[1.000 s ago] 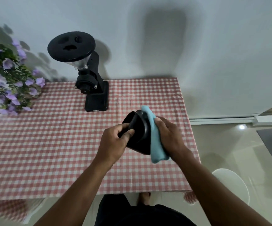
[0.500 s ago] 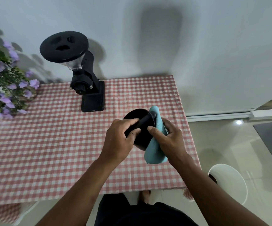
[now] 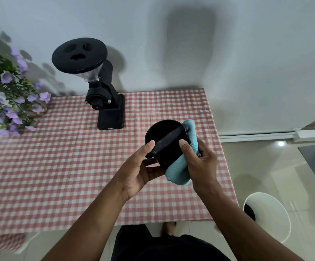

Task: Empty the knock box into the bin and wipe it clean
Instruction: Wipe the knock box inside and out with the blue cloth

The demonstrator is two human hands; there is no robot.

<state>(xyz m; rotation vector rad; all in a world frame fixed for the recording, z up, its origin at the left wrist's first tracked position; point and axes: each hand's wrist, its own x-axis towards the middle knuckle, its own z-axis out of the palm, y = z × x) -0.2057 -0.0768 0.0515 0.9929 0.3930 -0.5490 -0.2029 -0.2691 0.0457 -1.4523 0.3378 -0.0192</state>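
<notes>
I hold a round black knock box [image 3: 165, 146] with a bar across its mouth above the right part of the table, its opening turned up towards me. My left hand [image 3: 140, 169] cups its near left side, thumb on the rim. My right hand [image 3: 200, 162] presses a light blue cloth [image 3: 181, 168] against the box's right and lower side, thumb on the rim. A white bin [image 3: 271, 215] stands on the floor to the right of the table, with dark contents in its opening.
A table with a red-and-white checked cloth [image 3: 68, 166] stands against a white wall. A black coffee grinder [image 3: 104, 98] is at the back centre. Purple flowers [image 3: 7, 95] hang over the back left. Tiled floor lies to the right.
The knock box has turned from lying on its side to mouth-up. The cloth has slid from its right face down under its side. My left hand has shifted below the box.
</notes>
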